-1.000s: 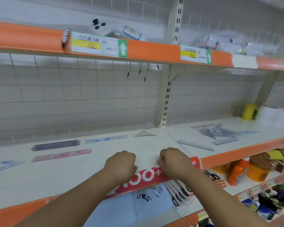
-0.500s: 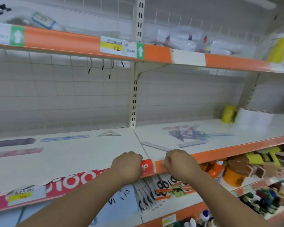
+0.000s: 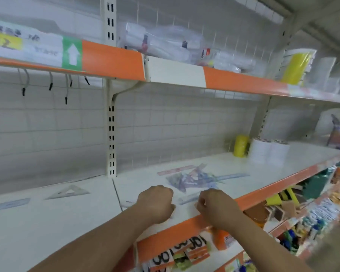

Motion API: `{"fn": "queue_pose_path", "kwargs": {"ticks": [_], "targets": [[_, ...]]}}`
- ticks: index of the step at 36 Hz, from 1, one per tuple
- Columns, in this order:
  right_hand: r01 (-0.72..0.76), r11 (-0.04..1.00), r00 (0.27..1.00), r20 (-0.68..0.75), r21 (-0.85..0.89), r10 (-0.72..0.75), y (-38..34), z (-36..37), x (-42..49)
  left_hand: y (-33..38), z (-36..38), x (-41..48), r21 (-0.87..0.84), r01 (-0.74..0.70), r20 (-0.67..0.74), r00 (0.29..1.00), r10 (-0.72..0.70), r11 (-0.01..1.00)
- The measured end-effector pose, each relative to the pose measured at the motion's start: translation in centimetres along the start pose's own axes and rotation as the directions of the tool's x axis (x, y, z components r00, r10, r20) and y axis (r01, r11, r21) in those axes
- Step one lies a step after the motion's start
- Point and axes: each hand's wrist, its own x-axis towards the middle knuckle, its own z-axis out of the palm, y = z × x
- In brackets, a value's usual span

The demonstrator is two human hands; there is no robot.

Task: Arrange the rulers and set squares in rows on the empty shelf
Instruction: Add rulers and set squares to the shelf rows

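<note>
Fingers (image 3: pixel 201 204) were curled under on both fists, tips hidden, so whether they gripped anything could not be told. The left hand (image 3: pixel 155 203) rested on the shelf (image 3: pixel 253 179), the right hand (image 3: pixel 217 210) at its orange lip (image 3: pixel 263 195). Just beyond lay a blurred ruler (image 3: pixel 189 199), then the jumbled pile of rulers and set squares (image 3: pixel 192 179). A lone set square (image 3: pixel 69 192) sat further left.

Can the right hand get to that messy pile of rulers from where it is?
Probably yes. The right hand sits at the front edge of the shelf, the pile of rulers lies just behind it, and only one loose ruler lies between them.
</note>
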Motion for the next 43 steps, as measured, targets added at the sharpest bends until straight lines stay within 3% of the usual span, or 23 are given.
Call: {"fn": "queue_pose_path", "kwargs": {"ticks": [8, 15, 20, 28, 34, 43], "targets": [[-0.059, 0.998, 0.997, -0.045, -0.028, 0.058, 5.0, 0.7, 3.6, 1.9, 0.8, 6.8, -0.004, -0.098, -0.014, 0.995, 0.098, 0.995], [-0.077, 0.997, 0.997, -0.017, 0.010, 0.077, 8.3, 1.9, 6.0, 2.8, 1.4, 10.5, 0.016, -0.070, 0.022, 0.997, 0.069, 0.997], [-0.061, 0.997, 0.998, 0.006, 0.047, 0.061, 10.0, 2.4, 8.4, 3.3, 1.8, 12.2, 0.050, 0.000, 0.042, 0.999, -0.002, 0.999], [0.156, 0.985, 0.981, 0.132, -0.075, -0.145, 12.6, 3.1, 13.7, 3.6, 1.6, 14.0, 0.071, 0.218, 0.084, 0.971, -0.224, 0.973], [0.242, 0.969, 0.965, 0.115, -0.050, -0.235, 14.9, 3.5, 17.2, 4.5, 2.1, 15.0, 0.116, 0.363, 0.088, 0.923, -0.374, 0.924], [0.446, 0.883, 0.874, 0.142, 0.148, -0.465, 16.2, 5.9, 19.3, 7.7, 5.1, 15.6, 0.001, 0.576, 0.032, 0.817, -0.575, 0.818]]}}
